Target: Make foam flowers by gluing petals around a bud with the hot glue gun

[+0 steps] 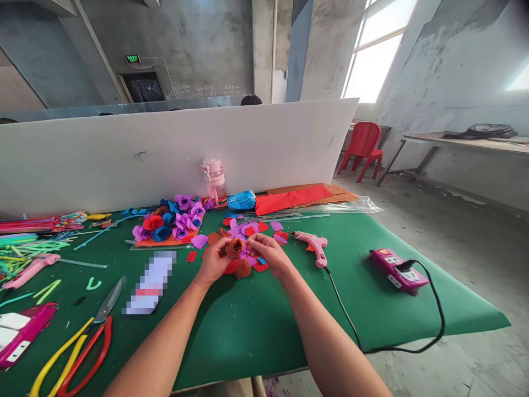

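Observation:
My left hand (212,261) is closed around a small brown crepe-paper flower (235,249), its rolled centre facing up. Just right of it, my right hand (269,255) has thumb and forefinger pinched together near the flower's edge. Whatever lies in that pinch is too small to make out. Loose purple petals (249,227), along with red and brown ones, are scattered on the green tabletop (243,336) under and behind both hands. A pink hot glue gun (313,246) lies to the right of my right hand, nozzle pointing left.
Finished paper flowers (169,219) are heaped at back left. Scissors (88,342) with yellow and red handles and a second glue gun (35,269) lie left. A black cord runs to a magenta power strip (397,269) at right. A pink bottle (214,179) stands against the white partition (173,149).

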Demonstrator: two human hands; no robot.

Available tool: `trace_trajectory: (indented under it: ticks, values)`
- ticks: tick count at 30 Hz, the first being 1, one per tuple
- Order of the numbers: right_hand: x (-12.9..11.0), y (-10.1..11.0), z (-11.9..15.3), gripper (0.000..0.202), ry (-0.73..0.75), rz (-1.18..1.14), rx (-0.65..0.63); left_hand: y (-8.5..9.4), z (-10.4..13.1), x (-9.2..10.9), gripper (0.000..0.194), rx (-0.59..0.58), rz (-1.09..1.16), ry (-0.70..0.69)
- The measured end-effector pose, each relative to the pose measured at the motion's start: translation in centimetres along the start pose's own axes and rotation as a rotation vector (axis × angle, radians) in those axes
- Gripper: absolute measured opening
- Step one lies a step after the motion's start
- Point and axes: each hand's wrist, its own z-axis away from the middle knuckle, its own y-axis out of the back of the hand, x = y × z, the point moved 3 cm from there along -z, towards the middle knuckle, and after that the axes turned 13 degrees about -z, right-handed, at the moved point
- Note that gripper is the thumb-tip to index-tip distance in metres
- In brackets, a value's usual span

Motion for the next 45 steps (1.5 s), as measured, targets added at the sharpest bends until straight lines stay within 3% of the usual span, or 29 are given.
trace_trajectory:
  ticks: [6,22,35,41,45]
  values:
    - [0.8,-0.4,0.3,0.034,-0.096,-0.027,-0.091,-0.1,-0.2,-0.4,0.028,0.01,0.06,0.002]
    - [1.0,-0.4,0.1,0.031,-0.074,-0.024,-0.016,-0.3,-0.1,-0.6,0.022,0.009,0.004,-0.034]
    - [1.4,0.7,-0.7,0.04,0.031,-0.002,0.161,1.8,-1.2,-2.3,0.03,0.3,0.276,0.034]
    - [2.3,1.1,-0.9,0.037,0.065,0.103,0.137,1.8,-1.2,-2.3,0.033,0.362,0.363,-0.003]
    - [2.2,1.0,-0.9,0.038,0.15,0.141,0.104,1.3,-1.1,-1.9,0.032,0.342,0.362,-0.033]
